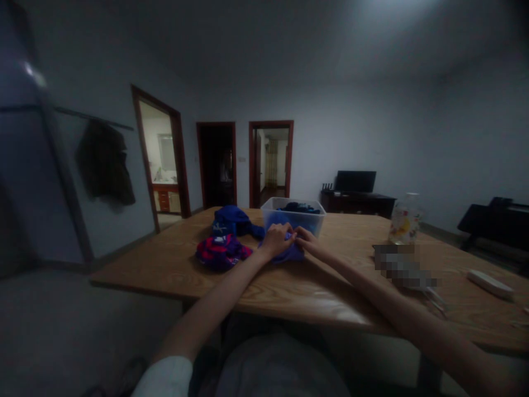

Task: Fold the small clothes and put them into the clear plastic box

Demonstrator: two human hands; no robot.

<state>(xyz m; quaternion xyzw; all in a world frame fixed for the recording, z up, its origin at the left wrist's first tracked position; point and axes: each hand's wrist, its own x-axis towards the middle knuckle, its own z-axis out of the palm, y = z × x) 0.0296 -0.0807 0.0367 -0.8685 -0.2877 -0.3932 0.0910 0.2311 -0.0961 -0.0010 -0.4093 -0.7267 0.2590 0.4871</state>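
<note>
My left hand (pixel 276 241) and my right hand (pixel 308 240) meet over a purple cloth (pixel 289 253) on the wooden table, just in front of a clear plastic bin (pixel 270 208). Both hands have their fingers closed on the cloth, fingertips almost touching. Its exact kind is hard to make out, since the hands cover part of it. Dark and blue fabric (pixel 300 208) fills the bin. To the left of my hands lie a bunched purple and red patterned cloth (pixel 222 253) and, behind it, a blue cloth item (pixel 233 219).
Along the right of the wooden table (pixel 198 284) stand a clear jug with a floral pattern (pixel 404 223), a blurred-out item (pixel 405 268) and a long white object (pixel 490 284). Beyond are a television (pixel 355 181) on a dark cabinet and several doorways.
</note>
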